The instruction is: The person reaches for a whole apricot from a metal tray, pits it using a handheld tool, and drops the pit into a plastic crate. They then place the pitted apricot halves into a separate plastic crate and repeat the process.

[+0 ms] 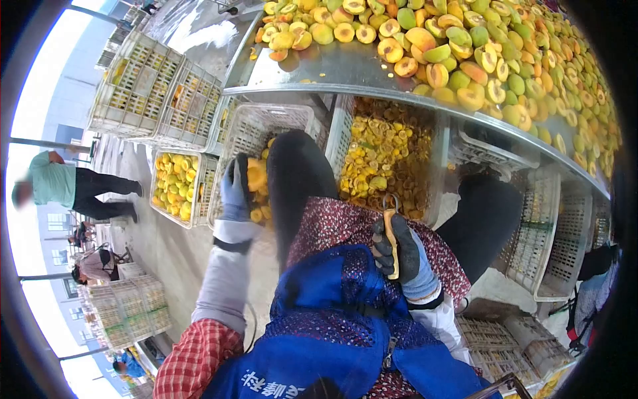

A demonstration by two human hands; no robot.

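Observation:
My left hand, in a grey-blue glove, holds a peach half over a white crate of peach halves beside my knee. My right hand, in a dark glove, grips a pitting tool with a yellow handle and a metal loop at its tip, resting above my lap. A steel table in front carries a heap of halved and whole peaches. Under the table's edge a crate of pits and scraps sits between my knees.
White plastic crates stand stacked at left, one crate of yellow peaches on the floor. More crates stand at right. A person in a green top bends at far left; other people sit beyond.

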